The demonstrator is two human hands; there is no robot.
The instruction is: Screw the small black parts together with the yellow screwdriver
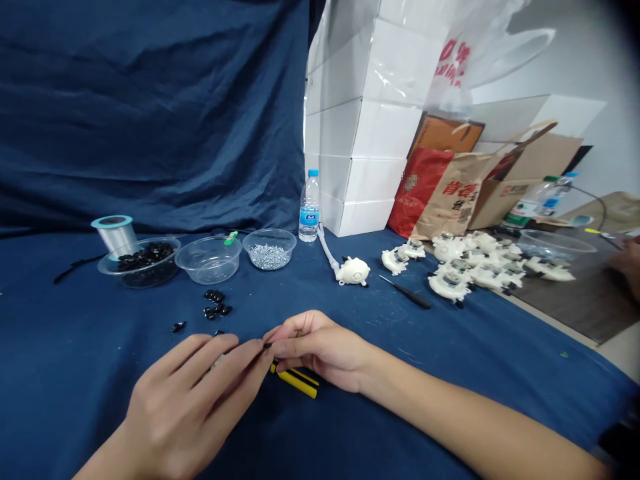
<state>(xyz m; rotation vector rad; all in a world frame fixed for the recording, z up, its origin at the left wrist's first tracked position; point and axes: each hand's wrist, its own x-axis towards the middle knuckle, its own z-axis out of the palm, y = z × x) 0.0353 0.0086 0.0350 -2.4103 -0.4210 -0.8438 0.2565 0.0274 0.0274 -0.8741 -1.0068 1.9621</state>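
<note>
My left hand (pixel 185 393) and my right hand (pixel 320 350) meet above the blue cloth, fingertips pinched together. Between them shows a small black part (pixel 267 346), mostly hidden by the fingers, so its exact kind cannot be made out. Just below my right hand lies a tool with yellow handles (pixel 299 385); its working end is covered. Beyond my left hand, several shiny black pieces (pixel 217 311) lie loose on the cloth, with a smaller one (pixel 179 327) off to the left.
Behind stand a bowl of black pieces (pixel 150 257) with a wire spool (pixel 116 235), a clear bowl (pixel 207 263) and a bowl of screws (pixel 270 257). Rightward are a water bottle (pixel 309 207), a screwdriver (pixel 406 292), cream-coloured parts (pixel 470 263) and another person's hand (pixel 631 263).
</note>
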